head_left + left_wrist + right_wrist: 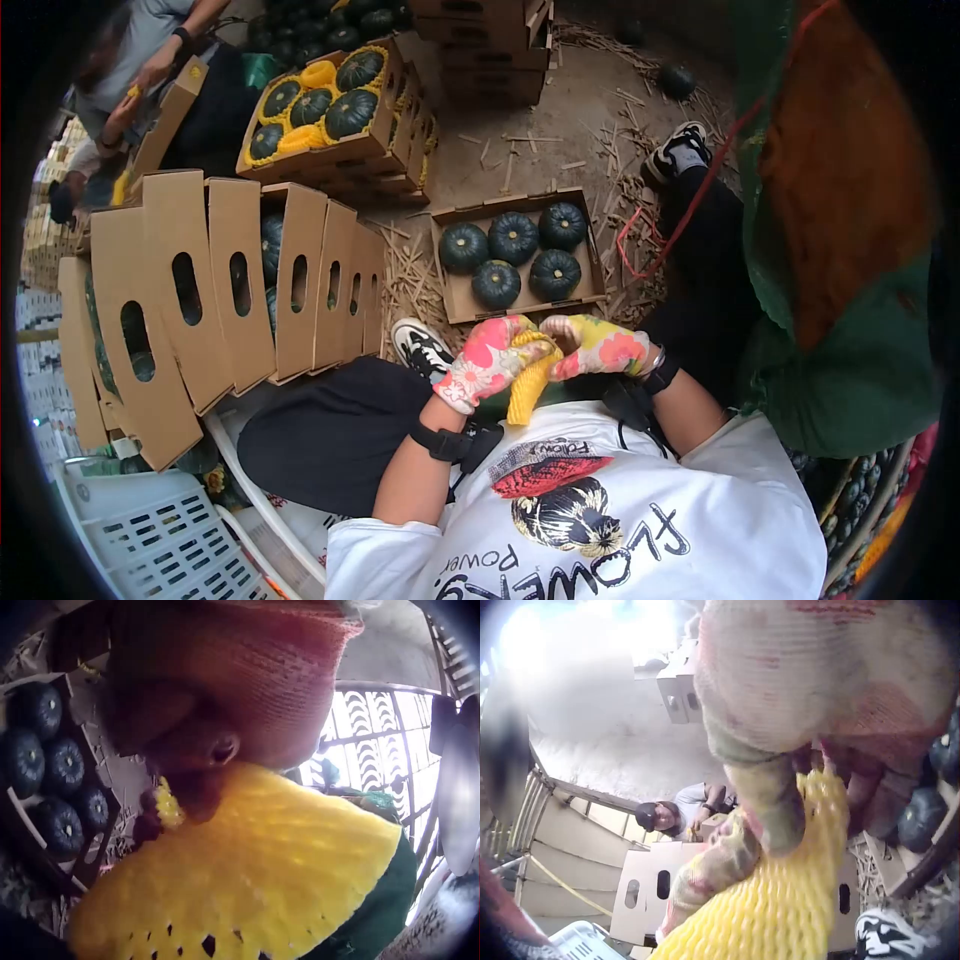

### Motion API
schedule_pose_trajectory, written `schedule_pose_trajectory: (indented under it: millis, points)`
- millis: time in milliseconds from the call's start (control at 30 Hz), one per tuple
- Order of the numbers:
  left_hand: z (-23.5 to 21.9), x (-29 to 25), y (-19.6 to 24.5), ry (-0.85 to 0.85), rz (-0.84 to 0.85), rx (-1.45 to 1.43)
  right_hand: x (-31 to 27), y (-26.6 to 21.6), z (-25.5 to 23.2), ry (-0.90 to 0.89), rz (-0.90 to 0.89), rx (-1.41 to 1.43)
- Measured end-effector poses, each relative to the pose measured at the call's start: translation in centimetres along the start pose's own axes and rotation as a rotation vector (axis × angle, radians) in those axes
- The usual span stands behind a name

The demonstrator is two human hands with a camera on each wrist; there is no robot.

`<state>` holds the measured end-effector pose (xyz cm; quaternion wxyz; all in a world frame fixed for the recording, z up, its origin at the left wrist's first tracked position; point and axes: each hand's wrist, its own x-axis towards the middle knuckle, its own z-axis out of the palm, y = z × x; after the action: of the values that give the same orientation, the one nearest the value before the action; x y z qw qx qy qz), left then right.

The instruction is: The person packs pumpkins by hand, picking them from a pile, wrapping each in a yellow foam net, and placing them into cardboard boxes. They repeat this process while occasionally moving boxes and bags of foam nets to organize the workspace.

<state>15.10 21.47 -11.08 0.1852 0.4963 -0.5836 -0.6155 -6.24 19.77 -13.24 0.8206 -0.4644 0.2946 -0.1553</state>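
Observation:
In front of the white shirt, both floral-gloved hands hold a yellow foam net sleeve [528,390]. My left hand [487,362] grips it from the left side, and the net hangs below its fingers. At its upper edge, my right hand [600,345] pinches the net; the right wrist view shows the thumb pressed on the ribbed foam net [772,900]. The sleeve looks flat and wide in the left wrist view. Just beyond the hands lies an open cardboard box [450,296] with several dark green pumpkins [513,237] in it, bare of netting.
Cardboard boxes with handle holes [180,290] stand in a leaning row at left. Behind them, a stacked box [385,140] holds pumpkins in yellow nets. A white plastic crate [150,530] is at lower left. Another person [150,70] handles cardboard. Straw-like strips [610,160] litter the floor.

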Motion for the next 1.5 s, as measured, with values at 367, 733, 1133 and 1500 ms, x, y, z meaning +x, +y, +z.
schedule_pose_trajectory:
  millis: [367,733,1133,1500]
  points:
    - [-0.4,2.3,-3.0,0.211,0.135,-0.533,1.7,-1.1,0.3,0.171,-0.100,0.123]
    - [-5.2,2.8,-6.4,0.879,-0.066,-0.640,15.4,2.8,-2.3,0.549,0.068,-1.122]
    - [-6.8,1.7,-10.6,0.505,0.115,-0.538,15.8,5.6,-4.7,0.372,-0.252,0.735]
    - [-2.7,1.0,-2.2,0.297,0.133,-0.864,11.1,2.1,-2.1,0.822,-0.346,0.109]
